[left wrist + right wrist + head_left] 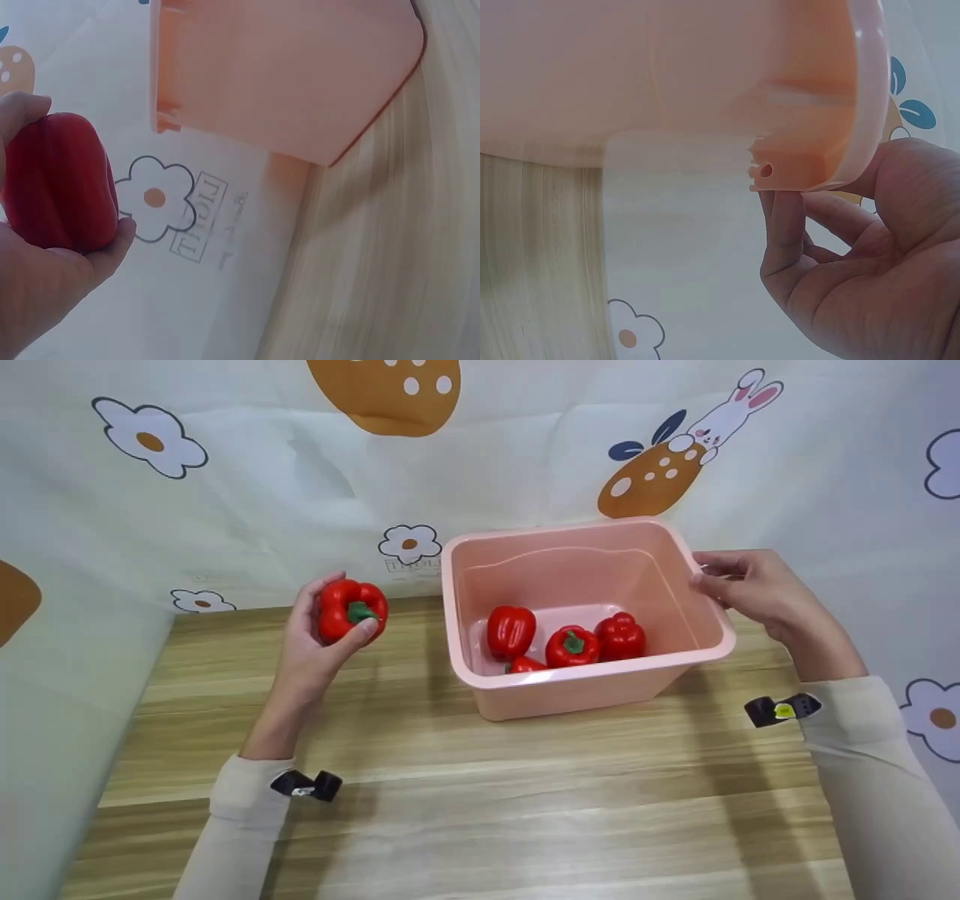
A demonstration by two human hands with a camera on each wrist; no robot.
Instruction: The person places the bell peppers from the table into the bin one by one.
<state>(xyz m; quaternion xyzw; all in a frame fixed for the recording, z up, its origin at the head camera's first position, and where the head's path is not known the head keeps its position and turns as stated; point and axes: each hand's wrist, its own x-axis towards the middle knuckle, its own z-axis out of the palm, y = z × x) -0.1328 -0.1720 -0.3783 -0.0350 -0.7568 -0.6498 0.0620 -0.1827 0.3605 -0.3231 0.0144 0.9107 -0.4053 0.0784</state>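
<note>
My left hand (311, 641) grips a red bell pepper (337, 607) with a green stem, held to the left of a pink plastic bin (570, 697). In the left wrist view the thumb and fingers wrap the pepper (64, 180), apart from the bin's side (285, 75). My right hand (765, 589) pinches the bin's right rim; in the right wrist view the bent fingers (784, 232) reach under the lip (870, 97). Inside the bin lie several more red peppers, among them one on its side (511, 631) and one stem up (573, 646). The front rim partly hides another pepper (525, 664).
The bin sits toward the back of a wood-grain table (465, 810). Behind and beside it hangs a pale sheet (247, 495) printed with flowers, carrots and a rabbit. A small black camera (307, 785) is strapped at the left wrist, another (781, 710) at the right.
</note>
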